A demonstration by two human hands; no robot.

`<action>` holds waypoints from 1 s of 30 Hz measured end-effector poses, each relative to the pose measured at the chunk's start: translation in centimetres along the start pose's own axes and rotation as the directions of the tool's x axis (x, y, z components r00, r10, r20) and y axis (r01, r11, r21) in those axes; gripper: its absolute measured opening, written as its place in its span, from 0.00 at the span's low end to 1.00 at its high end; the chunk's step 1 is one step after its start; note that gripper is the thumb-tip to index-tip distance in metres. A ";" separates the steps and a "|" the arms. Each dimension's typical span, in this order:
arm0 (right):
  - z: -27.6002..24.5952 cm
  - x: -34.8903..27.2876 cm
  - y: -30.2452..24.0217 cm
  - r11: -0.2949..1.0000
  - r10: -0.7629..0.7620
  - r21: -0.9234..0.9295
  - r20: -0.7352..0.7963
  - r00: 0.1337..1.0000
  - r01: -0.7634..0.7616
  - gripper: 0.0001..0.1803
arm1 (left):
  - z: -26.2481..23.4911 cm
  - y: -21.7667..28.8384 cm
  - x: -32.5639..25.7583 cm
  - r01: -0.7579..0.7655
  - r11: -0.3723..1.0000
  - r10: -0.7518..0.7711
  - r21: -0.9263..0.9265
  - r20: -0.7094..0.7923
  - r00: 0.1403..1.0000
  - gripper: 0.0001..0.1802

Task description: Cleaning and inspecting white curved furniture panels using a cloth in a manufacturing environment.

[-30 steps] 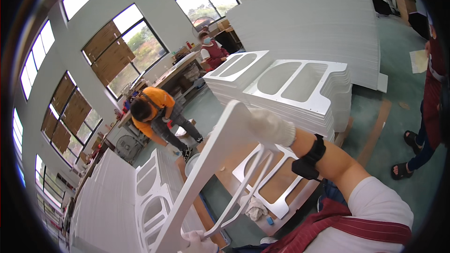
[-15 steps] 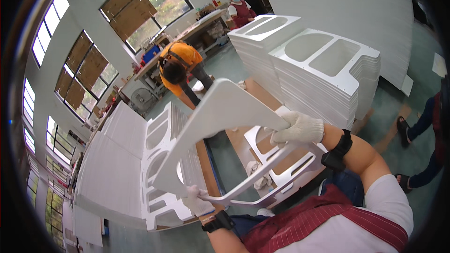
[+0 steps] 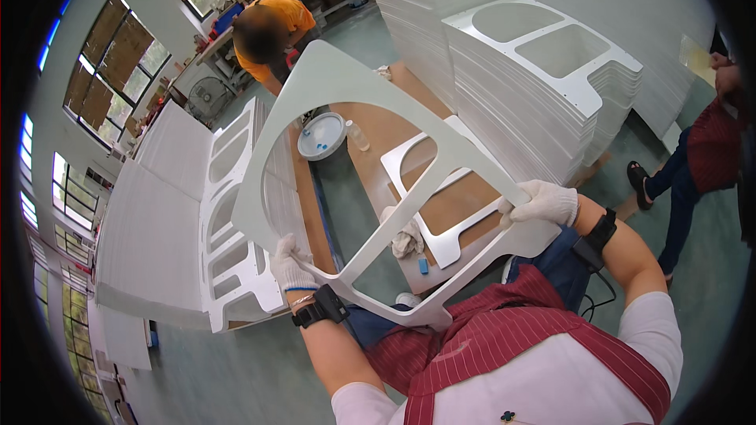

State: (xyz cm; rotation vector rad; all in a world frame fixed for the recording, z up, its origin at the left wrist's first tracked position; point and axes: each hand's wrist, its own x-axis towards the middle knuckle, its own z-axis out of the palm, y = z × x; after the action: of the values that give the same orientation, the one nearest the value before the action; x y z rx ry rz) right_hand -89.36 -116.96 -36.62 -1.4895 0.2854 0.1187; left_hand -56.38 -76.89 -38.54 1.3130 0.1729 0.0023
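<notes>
A large flat white panel (image 3: 295, 102) with a big rounded cutout and smaller openings is tilted up before me, its lower end close to my apron. My gloved left hand (image 3: 291, 264) grips its left edge near the crossbar. Around its right edge, my gloved right hand (image 3: 542, 203) is closed. Behind it, another white cut-out panel (image 3: 441, 244) lies on a brown board (image 3: 370, 169). A crumpled white cloth (image 3: 406, 240) rests beside that panel, with a small blue block (image 3: 424, 267) close by.
Tall stacks of white panels stand at right (image 3: 528, 94) and left (image 3: 165, 220). Between them are a round white lid (image 3: 321, 137) with blue pieces and a clear bottle (image 3: 357, 135). A person in orange (image 3: 276, 27) bends over ahead; another person (image 3: 701, 157) stands at right.
The panel has turned from nearly edge-on to showing its broad face, and its openings now appear wide. Both hands keep their hold. My view has tipped downward, and the person at right has come closer.
</notes>
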 end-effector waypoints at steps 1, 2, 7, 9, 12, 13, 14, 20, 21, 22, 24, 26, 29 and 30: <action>0.2 -0.1 0.4 1.000 0.007 0.001 -0.052 0.999 -0.007 0.17 | 0.1 0.0 0.1 0.019 1.000 -0.019 0.023 -0.009 1.000 0.07; 0.5 -0.2 0.2 0.999 0.018 -0.033 -0.086 0.996 -0.021 0.15 | 0.2 0.0 0.2 0.038 0.998 -0.037 0.045 -0.020 0.999 0.07; 2.0 -0.8 -0.7 0.998 0.055 -0.019 -0.170 0.984 -0.059 0.13 | 0.4 -0.6 0.4 0.021 0.994 -0.018 0.108 -0.027 0.999 0.12; 2.7 -1.0 -1.4 0.999 0.016 -0.031 -0.200 0.980 -0.023 0.12 | 1.4 -0.4 -1.1 0.068 0.995 -0.065 0.070 -0.034 0.997 0.15; 3.5 0.3 -1.4 0.998 -0.069 -0.004 -0.249 0.966 0.071 0.09 | 2.7 -1.7 -4.9 0.034 0.999 -0.032 -0.026 0.083 0.996 0.17; 3.9 0.8 -1.6 0.992 -0.086 0.063 -0.270 0.959 0.107 0.08 | 2.0 -2.9 -5.0 0.145 0.981 -0.122 -0.128 0.172 0.977 0.17; 4.2 1.3 -2.1 0.981 -0.107 0.127 -0.287 0.952 0.149 0.08 | 1.8 -3.6 -5.5 0.120 0.992 -0.112 -0.041 0.173 0.979 0.17; 3.8 2.6 -4.4 0.927 -0.168 0.242 -0.415 0.894 0.287 0.10 | 1.6 -5.7 -7.4 -0.053 0.970 -0.014 0.239 0.268 0.963 0.21; 3.4 2.5 -4.1 0.922 -0.170 0.256 -0.410 0.896 0.292 0.10 | 1.6 -5.8 -7.4 -0.080 0.963 0.001 0.259 0.294 0.956 0.23; 3.3 2.6 -4.1 0.916 -0.172 0.270 -0.407 0.897 0.298 0.10 | 1.3 -5.7 -7.3 -0.109 0.954 0.014 0.279 0.320 0.947 0.25; 3.0 2.4 -4.0 0.913 -0.171 0.276 -0.410 0.896 0.300 0.09 | 1.1 -5.4 -8.1 -0.152 0.943 0.028 0.295 0.386 0.922 0.30; 2.9 2.4 -3.8 0.916 -0.165 0.272 -0.413 0.895 0.294 0.07 | 0.6 -5.5 -8.7 -0.174 0.949 0.035 0.264 0.460 0.887 0.34; 3.0 2.5 -4.2 0.928 -0.171 0.242 -0.395 0.903 0.282 0.08 | -0.7 -5.0 -8.8 -0.130 0.977 0.020 0.166 0.540 0.841 0.39; 3.1 2.6 -4.0 0.928 -0.166 0.250 -0.385 0.908 0.275 0.09 | -1.0 -5.1 -8.9 -0.102 0.985 0.011 0.142 0.531 0.847 0.39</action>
State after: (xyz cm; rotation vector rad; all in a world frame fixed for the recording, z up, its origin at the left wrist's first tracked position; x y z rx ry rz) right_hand -85.52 -114.47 -33.26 -1.2227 0.4042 -0.3733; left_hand -65.77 -78.12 -42.59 1.4359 -0.3482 -0.3303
